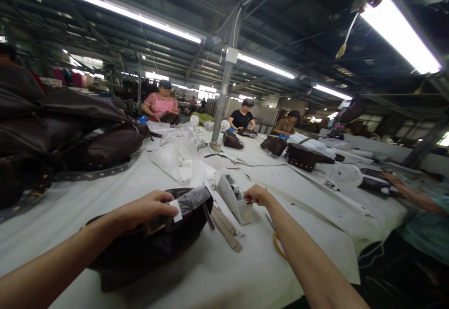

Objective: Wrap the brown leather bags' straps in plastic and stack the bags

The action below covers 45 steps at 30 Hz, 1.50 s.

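Left hand (154,208): thumb and fingers pinched a white slip (177,211) against the grey-wrapped handle (193,200) of a dark bag (150,253). Bag sat right under that grip, on the white-covered table (252,271); left forearm crossed over it.

Right hand (257,195): fingers curled in at the tape dispenser (232,194), on its right side. Couldn't tell if they pinched tape or only touched the dispenser.

Between the two hands, nearer the person than the dispenser: flat strips (226,232), just right of the bag. Scissors (278,244), yellow handle, lay nearer the person than the right hand, partly behind that forearm.

Beyond the left grip: clear plastic bags (179,157), crumpled. Well left of it: a pile of dark bags (108,147). Beyond the right hand: more dark bags (304,157), with a white fan (345,175) farther right. Past the fan, a co-worker's arm (414,194) reached to another bag (373,179).
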{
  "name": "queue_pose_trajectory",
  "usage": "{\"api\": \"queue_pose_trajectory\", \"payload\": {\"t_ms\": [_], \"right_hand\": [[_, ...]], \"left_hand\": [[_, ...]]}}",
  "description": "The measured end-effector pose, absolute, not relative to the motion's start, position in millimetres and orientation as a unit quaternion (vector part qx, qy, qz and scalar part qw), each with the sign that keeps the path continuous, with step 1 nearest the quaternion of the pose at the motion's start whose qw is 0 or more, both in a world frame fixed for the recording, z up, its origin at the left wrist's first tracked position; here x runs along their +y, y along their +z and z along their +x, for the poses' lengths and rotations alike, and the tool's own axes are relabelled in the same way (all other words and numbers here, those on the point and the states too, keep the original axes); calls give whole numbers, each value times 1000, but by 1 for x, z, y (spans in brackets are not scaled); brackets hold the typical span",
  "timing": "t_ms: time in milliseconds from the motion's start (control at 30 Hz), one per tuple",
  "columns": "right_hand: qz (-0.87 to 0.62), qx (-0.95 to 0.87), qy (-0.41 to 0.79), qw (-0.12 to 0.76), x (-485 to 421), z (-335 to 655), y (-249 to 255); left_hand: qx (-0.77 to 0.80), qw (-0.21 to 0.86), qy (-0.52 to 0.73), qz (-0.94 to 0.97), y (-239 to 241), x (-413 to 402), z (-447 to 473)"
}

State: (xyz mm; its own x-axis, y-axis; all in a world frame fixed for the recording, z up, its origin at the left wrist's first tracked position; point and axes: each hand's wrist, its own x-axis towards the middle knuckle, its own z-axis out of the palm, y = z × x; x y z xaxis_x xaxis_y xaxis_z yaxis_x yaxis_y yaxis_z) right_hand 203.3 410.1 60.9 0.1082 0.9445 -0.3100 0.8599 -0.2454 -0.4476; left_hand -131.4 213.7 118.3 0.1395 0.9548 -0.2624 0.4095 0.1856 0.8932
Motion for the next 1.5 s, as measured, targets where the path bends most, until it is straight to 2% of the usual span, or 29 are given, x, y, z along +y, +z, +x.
{"api": "queue_pose_trajectory", "payload": {"t_ms": [267, 467, 700, 800, 867, 1000, 1133, 1500], "right_hand": [[-722, -602, 298, 167, 374, 229, 61], [-739, -581, 281, 193, 342, 240, 27], [-705, -615, 280, 215, 314, 235, 37], [-615, -640, 352, 297, 270, 204, 49], [-471, -613, 490, 403, 237, 166, 59], [-342, -558, 599, 461, 197, 86, 78], [-346, -542, 597, 480, 193, 50, 77], [-407, -573, 512, 493, 206, 41, 46]], "left_hand": [[606, 492, 302, 547, 112, 220, -136], [600, 494, 300, 553, 111, 221, -136], [599, 485, 313, 555, 114, 214, -129], [595, 493, 321, 548, 114, 212, -126], [590, 496, 324, 548, 114, 211, -124], [587, 486, 325, 561, 113, 209, -123], [579, 469, 337, 575, 107, 211, -126], [565, 489, 352, 564, 103, 213, -126]]}}
